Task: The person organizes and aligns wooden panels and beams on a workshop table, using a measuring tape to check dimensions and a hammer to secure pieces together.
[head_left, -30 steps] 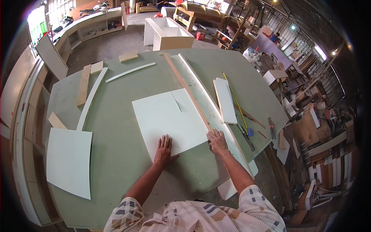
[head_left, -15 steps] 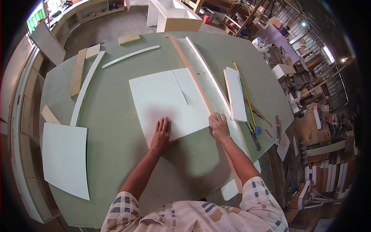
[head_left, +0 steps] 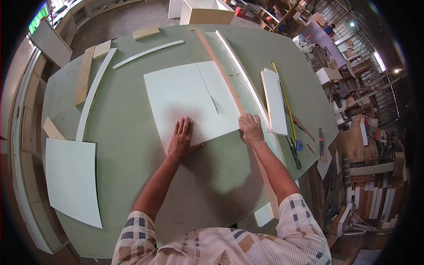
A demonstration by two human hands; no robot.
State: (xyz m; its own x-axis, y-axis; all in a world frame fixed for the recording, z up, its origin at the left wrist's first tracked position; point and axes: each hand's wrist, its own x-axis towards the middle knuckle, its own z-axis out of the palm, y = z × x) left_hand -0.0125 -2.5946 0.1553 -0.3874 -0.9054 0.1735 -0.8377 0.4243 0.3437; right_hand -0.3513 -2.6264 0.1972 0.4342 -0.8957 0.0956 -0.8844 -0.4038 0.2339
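Observation:
A white rectangular panel (head_left: 185,92) lies flat on the green tabletop (head_left: 128,110), with a thin slit (head_left: 206,88) running inward from its far edge. My left hand (head_left: 181,138) presses flat on the panel's near left part, fingers stretched out. At the panel's near right corner, my right hand (head_left: 251,131) is closed over a long reddish wooden strip (head_left: 219,70), its fingers curled by the panel's edge. The strip runs along the panel's right side. Beside it is a long white-edged piece (head_left: 240,68). What lies under my right palm is hidden.
To the right are a white board (head_left: 274,104), a yellow tape measure (head_left: 299,145), a black-handled tool (head_left: 293,154) and pliers (head_left: 321,140). Leftward lie another white panel (head_left: 70,181), a curved white strip (head_left: 95,95) and wood blocks (head_left: 84,79). A cabinet box (head_left: 206,17) stands beyond the table.
Both hands and the white panel have slid away from me along the wooden strip. The slit in the panel is longer. The whole view has also shifted slightly.

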